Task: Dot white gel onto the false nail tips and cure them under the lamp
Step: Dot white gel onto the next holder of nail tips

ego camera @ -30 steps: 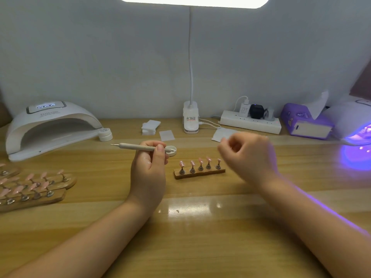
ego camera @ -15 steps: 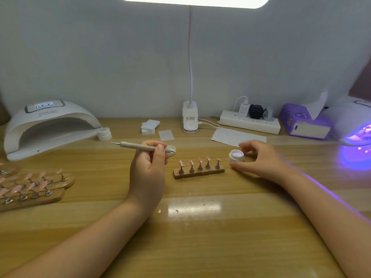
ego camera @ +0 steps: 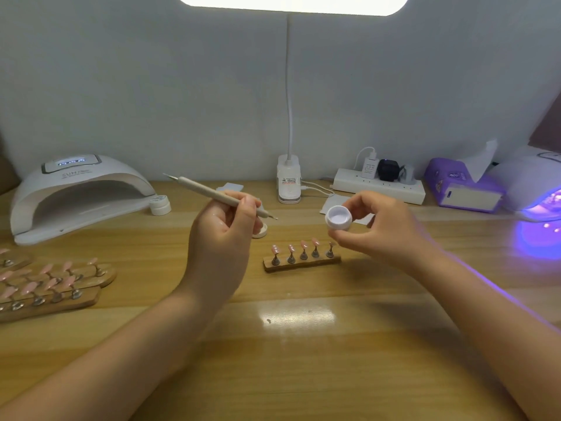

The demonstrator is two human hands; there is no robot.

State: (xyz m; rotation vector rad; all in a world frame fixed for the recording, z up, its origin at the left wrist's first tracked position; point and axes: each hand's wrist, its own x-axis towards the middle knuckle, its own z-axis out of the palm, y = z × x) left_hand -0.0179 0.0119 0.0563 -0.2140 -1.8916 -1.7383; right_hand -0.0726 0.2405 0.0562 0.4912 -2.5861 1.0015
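Right now open white gel pot (ego camera: 338, 218) is off the desk, pinched in right hand (ego camera: 383, 229) fingertips, tilted toward left hand (ego camera: 224, 238). Left hand grips dotting pen (ego camera: 212, 195), its tip just short of the pot. Nail tip holder (ego camera: 302, 259) sits below between both hands. Pot lid (ego camera: 261, 230) behind left hand; white lamp (ego camera: 79, 192) far left.

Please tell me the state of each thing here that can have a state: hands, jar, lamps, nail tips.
left hand: grips the dotting pen
right hand: holds the gel jar
gel jar: open, lifted, tilted
left nail lamp: display lit, no glow inside
right nail lamp: glowing violet
nail tips: upright on holder
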